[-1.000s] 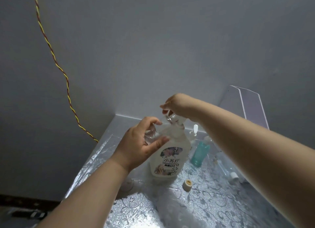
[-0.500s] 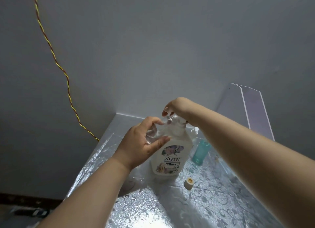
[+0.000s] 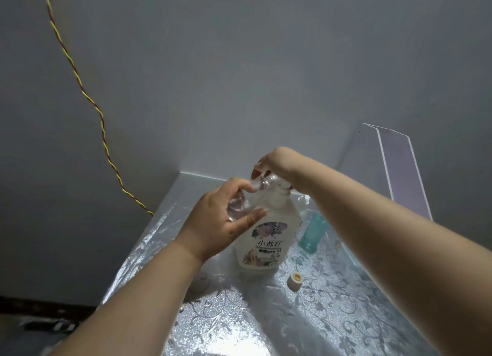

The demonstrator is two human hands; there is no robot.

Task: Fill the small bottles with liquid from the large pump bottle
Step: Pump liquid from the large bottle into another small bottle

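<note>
1. Grey wall behind; a twisted yellow-red wire ran down it to the table's far left edge.
2. Table had a shiny silver cover with an embossed flower pattern.
3. Clear panel stood upright at the far right corner.
4. Pump bottle, white with a flowered label, stood upright mid-table, toward the far edge.
5. Left hand gripped a clear bottle, thumb and fingers curled round it, held off the table and touching the pump bottle's shoulder, up near the pump head.
6. Liquid level in the clear bottle: could not tell.
7. Right hand sat on top of the pump bottle, fingers curled down over the pump head; the nozzle was mostly hidden.
8. Teal bottle stood just right of the pump bottle, its top hidden behind the right forearm.
9. Small white cap lay on the table near the pump bottle's base, on the near-right side, not touching it.
10. A small clear item sat by the left edge under the left wrist; too blurred to name.
</note>
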